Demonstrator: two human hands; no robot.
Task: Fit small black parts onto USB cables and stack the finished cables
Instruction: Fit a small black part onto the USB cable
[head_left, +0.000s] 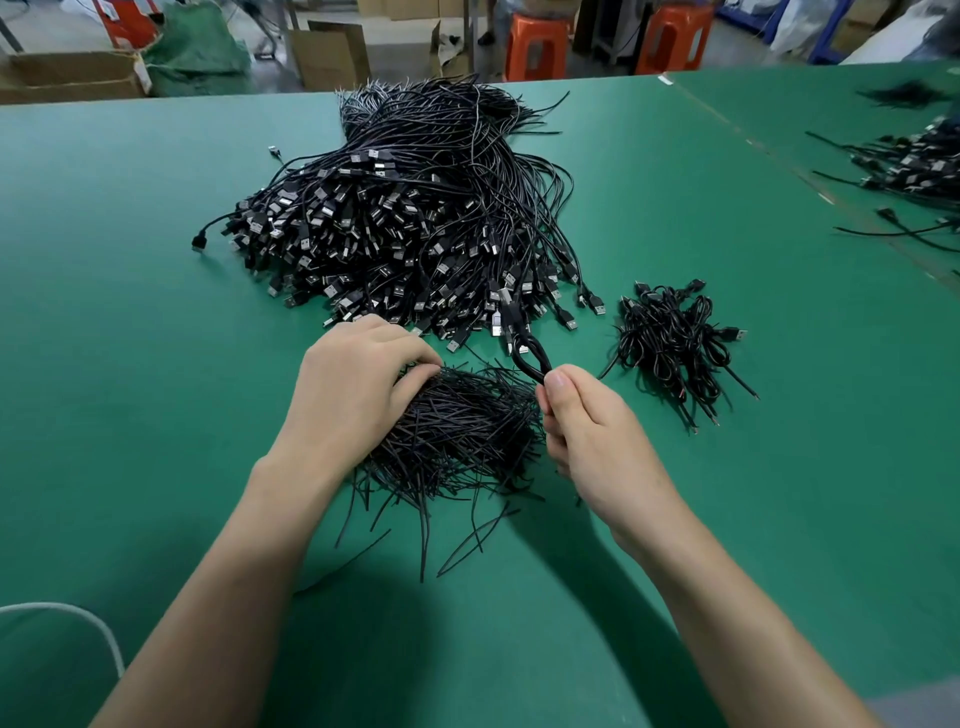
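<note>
On the tabletop (156, 364), a light, limp cable (527, 358) is pinched below its loop by the right hand (587, 436), black parts (467, 431) by the left hand (358, 384).

Bright, prob. overhead light, soft shadows at bottom; edges bent, top-right blurry.

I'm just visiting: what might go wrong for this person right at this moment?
The looped cable is only pinched in the right hand, so it may spring open. The left hand touches a tangled heap of thin black strands, so several might lift at once. The loop's plug end sits at the edge of the big cable pile and may snag there.
</note>
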